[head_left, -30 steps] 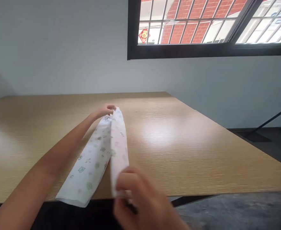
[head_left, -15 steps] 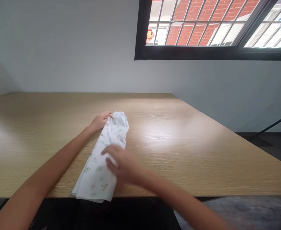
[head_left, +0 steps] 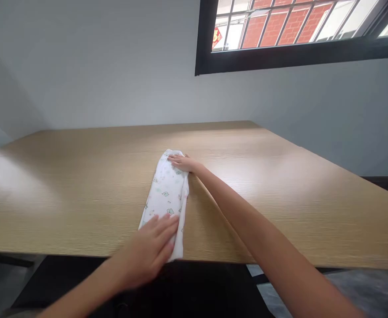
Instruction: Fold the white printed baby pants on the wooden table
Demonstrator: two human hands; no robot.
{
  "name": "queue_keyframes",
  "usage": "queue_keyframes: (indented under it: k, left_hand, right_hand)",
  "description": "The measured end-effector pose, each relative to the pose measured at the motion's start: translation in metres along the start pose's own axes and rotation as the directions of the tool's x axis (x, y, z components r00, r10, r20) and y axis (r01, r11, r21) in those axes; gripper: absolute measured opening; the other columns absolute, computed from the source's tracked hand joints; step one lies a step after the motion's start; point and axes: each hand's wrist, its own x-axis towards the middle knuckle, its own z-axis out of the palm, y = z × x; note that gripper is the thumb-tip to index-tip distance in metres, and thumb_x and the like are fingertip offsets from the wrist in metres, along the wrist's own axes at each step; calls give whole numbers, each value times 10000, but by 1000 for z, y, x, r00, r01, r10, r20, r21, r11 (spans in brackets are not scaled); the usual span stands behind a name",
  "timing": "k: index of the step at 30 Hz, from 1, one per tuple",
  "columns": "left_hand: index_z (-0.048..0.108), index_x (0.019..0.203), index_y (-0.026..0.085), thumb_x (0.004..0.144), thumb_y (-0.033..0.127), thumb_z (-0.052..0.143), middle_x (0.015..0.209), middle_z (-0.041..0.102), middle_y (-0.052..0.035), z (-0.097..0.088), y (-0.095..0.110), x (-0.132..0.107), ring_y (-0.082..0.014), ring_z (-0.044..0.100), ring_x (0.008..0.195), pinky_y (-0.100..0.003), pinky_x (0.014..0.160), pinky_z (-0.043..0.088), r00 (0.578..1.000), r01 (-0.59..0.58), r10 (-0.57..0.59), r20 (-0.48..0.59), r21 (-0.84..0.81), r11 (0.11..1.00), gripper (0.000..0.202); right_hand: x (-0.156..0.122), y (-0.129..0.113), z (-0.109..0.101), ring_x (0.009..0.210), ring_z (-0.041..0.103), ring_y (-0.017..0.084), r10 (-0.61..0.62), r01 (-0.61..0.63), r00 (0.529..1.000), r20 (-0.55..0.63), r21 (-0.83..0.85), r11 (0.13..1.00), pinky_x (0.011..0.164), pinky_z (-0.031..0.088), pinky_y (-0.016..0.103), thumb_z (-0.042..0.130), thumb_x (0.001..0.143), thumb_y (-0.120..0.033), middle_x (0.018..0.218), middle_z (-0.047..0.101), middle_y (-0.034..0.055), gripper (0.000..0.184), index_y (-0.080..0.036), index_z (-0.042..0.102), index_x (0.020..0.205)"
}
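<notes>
A folded pair of white pants (head_left: 165, 187) with a small green and pink animal print lies lengthwise on the table, its gathered waist at the far end. My left hand (head_left: 151, 248) is over the near end of the pants, fingers stretched out flat on or just above the cloth; it hides part of the leg ends. My right hand (head_left: 183, 163) rests flat on the far end by the waist, fingers extended and palm down. Neither hand grips the fabric.
The wooden table (head_left: 81, 185) reaches back to a grey wall (head_left: 114, 66). Its front edge runs just below the near end of the pants. A dark-framed barred window (head_left: 280, 55) is at the upper right.
The pants are now narrower and stand straighter. My left hand has come from the far end to the near end, while my right hand has moved from the middle to the waist. The view has shifted slightly.
</notes>
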Motion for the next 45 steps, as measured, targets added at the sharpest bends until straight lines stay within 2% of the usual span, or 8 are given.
queue_keyframes:
  k: [6, 12, 21, 26, 30, 34, 40, 45]
  left_hand:
    - [207, 1377, 322, 801, 204, 528, 1423, 278, 14, -5, -16, -58, -261, 209, 1317, -511, 1073, 206, 999, 28, -26, -23, 102, 994, 670]
    - [436, 1238, 282, 782, 302, 606, 1317, 439, -43, -1, -42, -43, -264, 350, 1242, -447, 1017, 331, 985, -119, 130, -117, 100, 988, 487]
    - [533, 911, 210, 891, 212, 409, 831, 618, -14, -7, -9, -43, -146, 573, 744, -237, 648, 453, 963, -101, 104, -249, 29, 995, 126]
    - [527, 852, 226, 876, 253, 443, 756, 611, 35, -29, 28, -59, -104, 560, 655, -185, 581, 414, 988, -118, 109, -109, -77, 990, 92]
    - [539, 821, 216, 883, 338, 415, 727, 595, 29, -66, 16, -35, -119, 539, 645, -200, 572, 385, 972, 101, -119, -202, -100, 990, 184]
    - [537, 786, 187, 869, 452, 377, 694, 575, 8, -93, -42, 34, -143, 508, 599, -231, 522, 338, 944, 220, -223, -245, -42, 975, 321]
    - [549, 1024, 137, 853, 333, 410, 1067, 571, -110, -71, -115, 100, -240, 548, 911, -323, 734, 405, 870, 261, -225, -439, 23, 965, 296]
    - [587, 1056, 189, 882, 276, 373, 1108, 599, -41, -34, -99, 81, -200, 515, 1044, -321, 915, 358, 939, 83, -63, -338, 47, 995, 290]
  right_hand:
    - [-55, -64, -17, 1089, 463, 289, -124, 126, 986, 109, -9, 992, 1028, 72, 576, 390, 844, -518, 1168, 529, 97, 457, -203, 577, 1116]
    - [-158, -129, 20, 1031, 438, 261, -529, 527, 848, -19, -65, 847, 969, 273, 491, 609, 703, -487, 1146, 497, 118, 642, -116, 438, 1198]
    - [-201, -155, 61, 600, 440, 173, -595, 480, 769, -233, -405, 778, 502, 348, 298, 432, 753, -79, 699, 498, 60, 84, -129, 499, 749]
    - [-231, -165, 50, 522, 433, 115, -496, 538, 758, -423, -25, 843, 460, 343, 227, 402, 828, -143, 621, 514, 28, 131, -123, 523, 780]
    - [-207, -151, -1, 613, 508, 93, -250, 388, 887, -388, 333, 860, 543, 396, 194, 453, 789, -126, 825, 592, 35, 250, -139, 524, 1028]
    - [-129, -113, -39, 802, 549, 134, -66, 205, 934, -351, 376, 904, 637, 422, 222, 457, 817, -160, 959, 599, 53, 251, -151, 532, 1056]
    - [-47, -68, -16, 1158, 375, 249, 49, -11, 900, -434, 90, 996, 933, 361, 388, 395, 872, -209, 1274, 407, 136, 401, -118, 401, 1262]
    - [-36, -63, 11, 1270, 179, 319, -83, 40, 919, -385, -120, 992, 968, 196, 606, 360, 902, -352, 1421, 168, 47, 412, -356, 332, 1313]
